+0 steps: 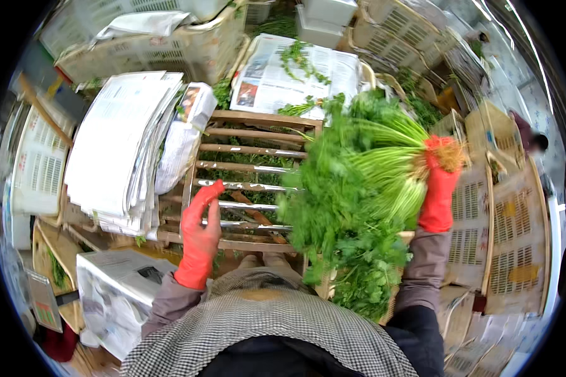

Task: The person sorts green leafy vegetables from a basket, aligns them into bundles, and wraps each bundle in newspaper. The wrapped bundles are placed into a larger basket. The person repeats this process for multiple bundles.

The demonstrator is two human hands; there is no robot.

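My right hand (441, 184), in a red rubber glove, grips a large bunch of leafy green herbs (387, 160), perhaps coriander, by its root end. The stems fan out to the left and the leaves hang blurred over a slatted rack (245, 165). More leafy greens (370, 282) fill a crate below the bunch, near my body. My left hand (203, 231), also gloved in red, holds nothing; its fingers are apart above the rack's left side. Left of it lies a thick stack of newspaper sheets (118, 146), with a newspaper-wrapped bundle (184, 136) beside it.
Beyond the rack, newspaper (264, 70) with loose sprigs covers a crate. Plastic crates (467, 226) stand on the right, and another large crate (170, 59) at the back left. A newspaper-covered box (118, 278) and a scale display (45, 299) are at lower left. People appear at the far right.
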